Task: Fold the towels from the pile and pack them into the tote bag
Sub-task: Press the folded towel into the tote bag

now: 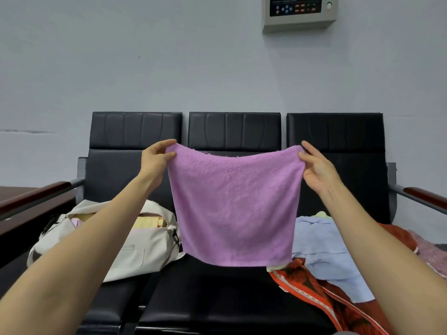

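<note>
A square purple terry towel [234, 204] hangs spread flat in the air over the middle seat of a black padded bench [217, 286]. Its looped pile is fuzzy, with loose threads along the top hem, and that top edge sags in a shallow curve between the two upper corners. The left hand [156, 160] pinches the upper left corner between thumb and curled fingers. The right hand [316, 169] pinches the upper right corner between thumb and fingertips, its palm turned toward the cloth. The towel's lower edge hangs free above the seat, and I cannot tell whether it touches the things beside it.

On the bench's left seat lies a cream canvas tote bag [145, 252], soft and slumped, with a flat front pocket and a black clip at its near corner. Its mouth gapes open, showing a folded yellow towel [150, 222] inside.

On the right seat sits the rumpled pile: a light blue towel [321, 247] on top of an orange-red patterned cloth [314, 286], with a fluffy pink towel [428, 252] toward the bench's right edge.

Glossy dark wooden armrests [36, 197] on grey metal bars flank the bench. A metal control panel [298, 12] is mounted on the pale wall above.
</note>
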Demonstrator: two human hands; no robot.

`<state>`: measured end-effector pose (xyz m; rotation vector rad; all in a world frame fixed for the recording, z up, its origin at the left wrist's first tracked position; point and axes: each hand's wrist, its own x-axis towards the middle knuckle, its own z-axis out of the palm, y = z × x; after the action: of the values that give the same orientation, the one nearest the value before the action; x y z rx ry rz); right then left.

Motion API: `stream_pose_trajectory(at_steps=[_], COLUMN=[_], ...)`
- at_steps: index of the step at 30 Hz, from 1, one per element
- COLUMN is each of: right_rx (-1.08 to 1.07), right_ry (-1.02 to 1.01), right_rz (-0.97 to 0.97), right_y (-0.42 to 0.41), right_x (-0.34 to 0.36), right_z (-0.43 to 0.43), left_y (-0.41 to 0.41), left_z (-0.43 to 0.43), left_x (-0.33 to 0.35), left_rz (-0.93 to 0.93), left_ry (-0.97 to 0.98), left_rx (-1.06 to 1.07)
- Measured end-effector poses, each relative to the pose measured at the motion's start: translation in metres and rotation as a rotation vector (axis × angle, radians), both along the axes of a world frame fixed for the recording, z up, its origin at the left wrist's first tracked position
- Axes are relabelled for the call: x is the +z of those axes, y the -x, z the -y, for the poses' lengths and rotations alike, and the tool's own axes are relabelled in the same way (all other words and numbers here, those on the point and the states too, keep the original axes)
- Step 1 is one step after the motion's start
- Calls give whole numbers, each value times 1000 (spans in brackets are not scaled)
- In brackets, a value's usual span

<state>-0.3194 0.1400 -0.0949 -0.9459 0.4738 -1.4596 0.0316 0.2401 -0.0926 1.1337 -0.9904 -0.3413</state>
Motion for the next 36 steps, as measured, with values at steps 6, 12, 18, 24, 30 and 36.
stream_pose_trajectory(at_steps=[6, 12, 18, 24, 30, 36], right_rx=[49, -537, -811, -884, -902, -858], right_ry=[-102, 240, 568, 548, 606, 539], right_rz=[-72, -600, -977, -1022, -1068, -1014], right_y=[3, -6, -19, -12, 3, 9], right_x=[-8, -21, -16, -14, -7, 13], right_z=[3, 10, 7, -10, -28, -24], left_y=[-3, -8, -4, 3, 6, -7], left_z=[3, 10, 5, -14, -35, -36], left_x=[-3, -10, -9, -3, 4, 22], left_rz=[-13, 29, 585, 673, 581, 400], left_ry=[-68, -58, -113, -85, 63, 52], left_rx=[-19, 107, 410, 431, 435, 335])
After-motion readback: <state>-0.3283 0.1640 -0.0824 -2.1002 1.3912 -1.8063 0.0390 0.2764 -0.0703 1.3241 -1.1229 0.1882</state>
